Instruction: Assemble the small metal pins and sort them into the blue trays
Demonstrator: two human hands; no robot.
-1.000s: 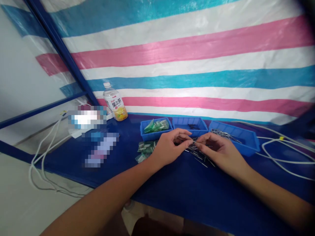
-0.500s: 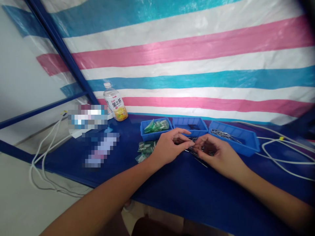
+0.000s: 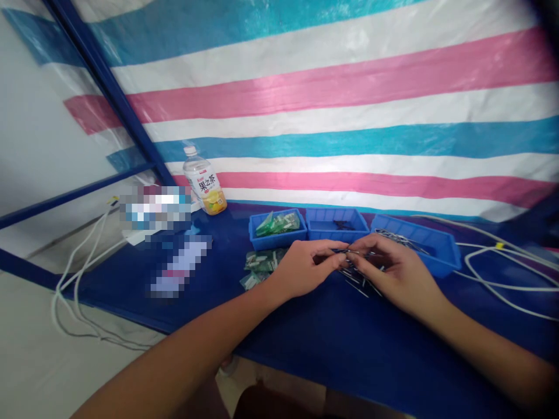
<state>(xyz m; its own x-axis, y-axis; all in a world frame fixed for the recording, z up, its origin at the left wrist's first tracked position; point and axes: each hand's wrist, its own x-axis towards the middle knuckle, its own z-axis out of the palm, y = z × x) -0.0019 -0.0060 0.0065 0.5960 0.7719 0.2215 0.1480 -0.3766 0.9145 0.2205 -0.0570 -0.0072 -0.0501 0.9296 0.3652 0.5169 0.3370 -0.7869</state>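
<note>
You see pale glare on the sheet (image 3: pixel 297 93), a dimmer counter (image 3: pixel 314 337), a dark, blurred upper-right corner, and pixelated patches (image 3: pixel 186 262) hiding detail at left.

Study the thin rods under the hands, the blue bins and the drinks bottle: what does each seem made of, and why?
Thin rods: probably polished metal, from their bright glints. Blue bins: likely moulded plastic with a slight sheen, given the even colour and lipped rims. Drinks bottle: apparently clear, glossy plastic, its upper part see-through, though glass isn't ruled out.

Striped sheeting (image 3: pixel 305 93), blue table (image 3: pixel 279 337), pale wall (image 3: pixel 26 116)
</note>
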